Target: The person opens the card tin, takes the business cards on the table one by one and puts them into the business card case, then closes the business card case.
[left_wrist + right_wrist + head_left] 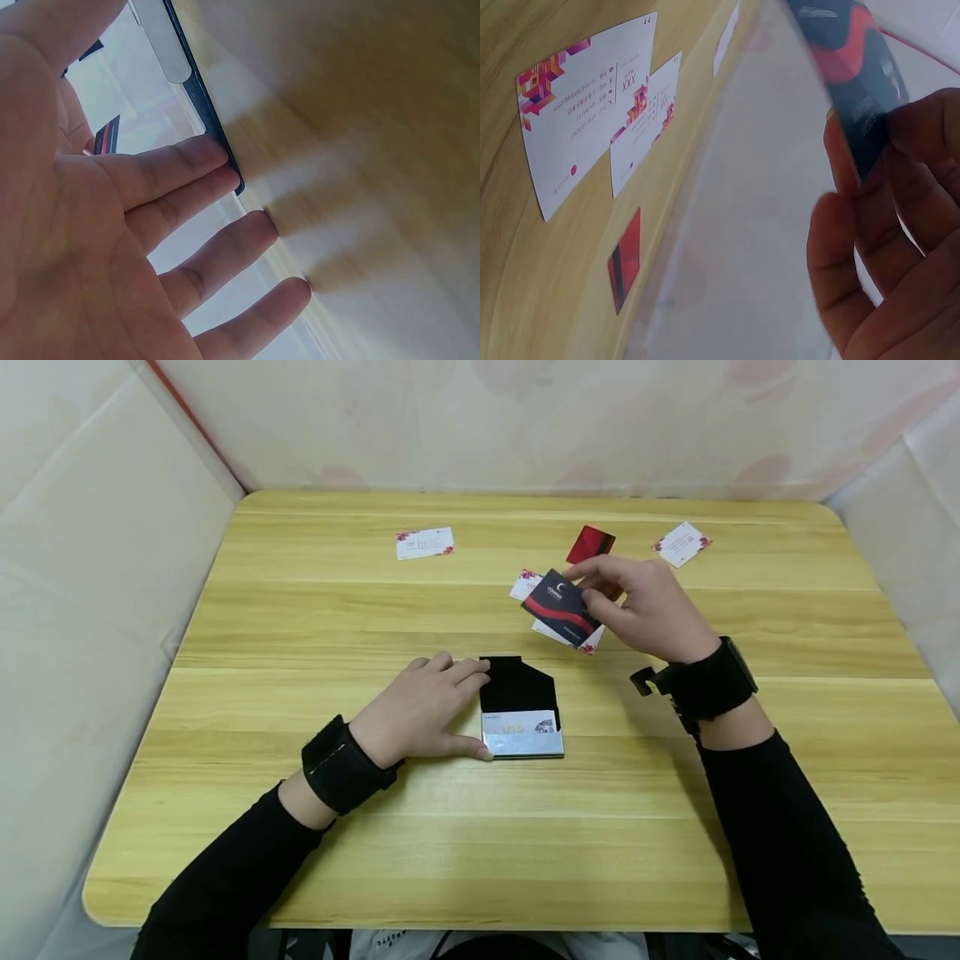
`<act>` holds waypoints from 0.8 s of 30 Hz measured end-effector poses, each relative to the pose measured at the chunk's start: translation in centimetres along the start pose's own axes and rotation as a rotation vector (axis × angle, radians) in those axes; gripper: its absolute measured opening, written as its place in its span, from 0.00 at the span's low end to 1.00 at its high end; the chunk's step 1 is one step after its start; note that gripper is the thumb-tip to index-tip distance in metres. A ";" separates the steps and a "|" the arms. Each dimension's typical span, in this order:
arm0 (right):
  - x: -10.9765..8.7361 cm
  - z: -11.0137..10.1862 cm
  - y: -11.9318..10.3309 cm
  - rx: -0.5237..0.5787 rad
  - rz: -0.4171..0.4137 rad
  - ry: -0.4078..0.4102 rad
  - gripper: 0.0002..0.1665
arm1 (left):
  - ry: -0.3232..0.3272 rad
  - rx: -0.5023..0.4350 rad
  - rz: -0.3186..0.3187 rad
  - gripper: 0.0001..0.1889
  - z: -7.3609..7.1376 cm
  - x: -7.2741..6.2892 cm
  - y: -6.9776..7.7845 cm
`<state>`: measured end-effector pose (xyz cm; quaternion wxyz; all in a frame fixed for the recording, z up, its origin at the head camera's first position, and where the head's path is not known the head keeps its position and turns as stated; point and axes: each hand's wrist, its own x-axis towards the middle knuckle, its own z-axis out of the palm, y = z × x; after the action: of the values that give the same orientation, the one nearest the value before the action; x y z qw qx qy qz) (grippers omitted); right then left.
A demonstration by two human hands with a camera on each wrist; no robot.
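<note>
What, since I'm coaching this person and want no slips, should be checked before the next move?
1. Dark card secure: ok, pinched between thumb and fingers of the right hand.
2. Dark card clear of the table: ok, the right wrist view shows it lifted.
3. Card case open: ok, its black flap is folded back.
4. Card case steadied: ok, the left hand touches its left side.
5. Dark card lined up with the card case: not ok, it is angled and held beyond it.
6. Room left beside the pale card in the card case: cannot tell.
</note>
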<state>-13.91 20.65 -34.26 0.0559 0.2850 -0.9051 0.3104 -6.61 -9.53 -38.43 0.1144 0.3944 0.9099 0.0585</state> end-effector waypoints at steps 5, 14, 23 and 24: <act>0.2 0.3 -0.3 0.007 0.002 -0.038 0.13 | -0.004 0.000 -0.007 0.53 0.0 0.0 0.1; 0.1 1.8 -1.2 0.013 -0.089 -0.174 0.13 | -0.006 -0.002 -0.008 0.54 0.1 -0.1 0.1; -0.2 3.8 -3.1 0.052 -0.105 -0.426 0.11 | 0.001 0.003 -0.019 0.55 0.2 0.0 0.2; -0.2 4.1 -3.2 0.055 -0.110 -0.444 0.11 | -0.001 0.003 -0.019 0.55 0.2 0.0 0.2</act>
<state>-11.62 16.25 -35.89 -0.1355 0.3965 -0.8696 0.2613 -6.43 -9.41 -38.63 0.1147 0.3862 0.9136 0.0557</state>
